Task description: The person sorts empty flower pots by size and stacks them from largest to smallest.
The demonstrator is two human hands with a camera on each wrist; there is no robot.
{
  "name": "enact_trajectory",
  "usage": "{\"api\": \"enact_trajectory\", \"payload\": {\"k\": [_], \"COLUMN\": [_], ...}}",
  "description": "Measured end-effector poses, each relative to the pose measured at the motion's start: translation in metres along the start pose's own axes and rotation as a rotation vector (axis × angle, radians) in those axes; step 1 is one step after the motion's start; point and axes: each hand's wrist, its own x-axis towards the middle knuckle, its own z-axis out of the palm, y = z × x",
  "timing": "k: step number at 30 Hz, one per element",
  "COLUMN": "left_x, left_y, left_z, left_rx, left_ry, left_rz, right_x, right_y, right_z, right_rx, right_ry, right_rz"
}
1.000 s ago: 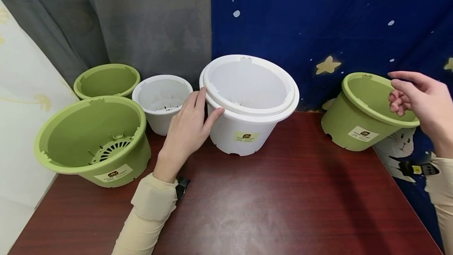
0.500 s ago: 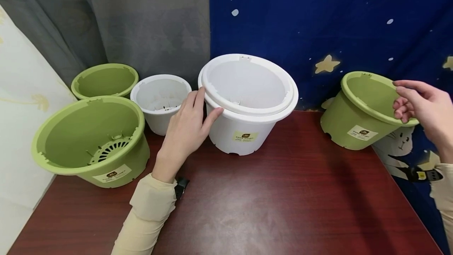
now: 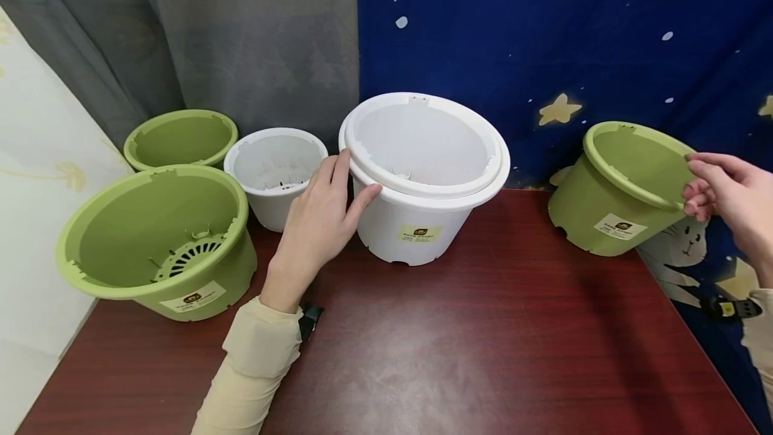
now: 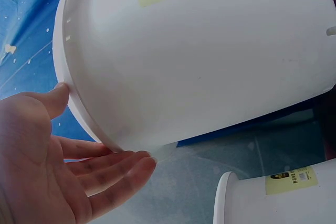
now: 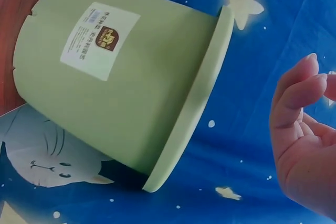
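Note:
Two white flowerpots stand nested in the middle of the head view, an inner white pot [image 3: 423, 136] inside a larger outer white pot [image 3: 386, 237]. My left hand [image 3: 320, 210] touches the left of their rims with relaxed fingers and thumb. In the left wrist view, the thumb and fingertips of that hand [image 4: 89, 171] meet the rim of the white pot [image 4: 199, 66]. At the right, my right hand [image 3: 733, 197] hovers beside the rim of a green flowerpot [image 3: 598, 213]. Its fingers hang loosely bent, holding nothing, apart from the green pot [image 5: 147, 66] in the right wrist view.
A large green pot [image 3: 241, 264] stands at the front left, with another green pot [image 3: 181, 139] behind it. Between these and the nested pair is a small white pot [image 3: 272, 207]. The dark red table [image 3: 459, 341] backs onto grey and blue curtains [image 3: 447, 39].
My right hand has drifted down and to the right, away from over the green pot's opening. The left hand and the pots have stayed in place.

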Motion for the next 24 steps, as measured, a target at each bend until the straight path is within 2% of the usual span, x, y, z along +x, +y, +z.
{"api": "enact_trajectory", "payload": {"k": [3,10,14,18,21,24], "left_x": [0.000,0.000,0.000,0.000,0.000,0.000], "left_y": [0.000,0.000,0.000,0.000,0.000,0.000], "left_z": [0.000,0.000,0.000,0.000,0.001,0.001], "left_rx": [-0.002,-0.001,-0.001,-0.003,-0.003,-0.002], "left_ry": [0.003,-0.002,-0.001,0.003,0.007,0.009], "left_rz": [0.002,-0.003,-0.003,0.000,0.002,0.004], "right_x": [-0.001,-0.003,-0.004,-0.003,0.009,0.031], "right_y": [0.003,0.012,0.018,0.025,0.054,0.103], "right_z": [-0.003,-0.009,-0.013,-0.018,-0.034,-0.060], "right_rx": [0.072,0.031,0.048,-0.005,-0.016,-0.045], "right_ry": [-0.006,0.020,0.028,0.041,0.050,0.060], "right_rz": [0.008,0.034,0.060,0.095,0.115,0.118]}}
